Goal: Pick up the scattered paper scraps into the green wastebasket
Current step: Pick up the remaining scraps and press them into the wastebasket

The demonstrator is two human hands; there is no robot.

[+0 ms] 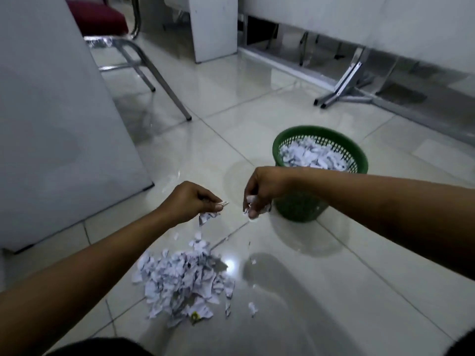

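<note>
A heap of white paper scraps [180, 281] lies on the tiled floor below my hands, with a few stray bits to its right. My left hand [191, 201] is raised above the heap and pinches several scraps that dangle from its fingers. My right hand [259, 192] hovers to the right of it, fingers curled round a small bunch of scraps. The green wastebasket [361, 163] stands just behind my right forearm, partly filled with scraps; its front wall is half hidden by that arm.
A white cabinet side [51, 124] rises at the left. A chair with a red seat [97, 19] and metal legs stands behind it. Metal table legs [344, 83] and white desks line the back right. Glossy floor tiles [308, 291] stretch around the heap.
</note>
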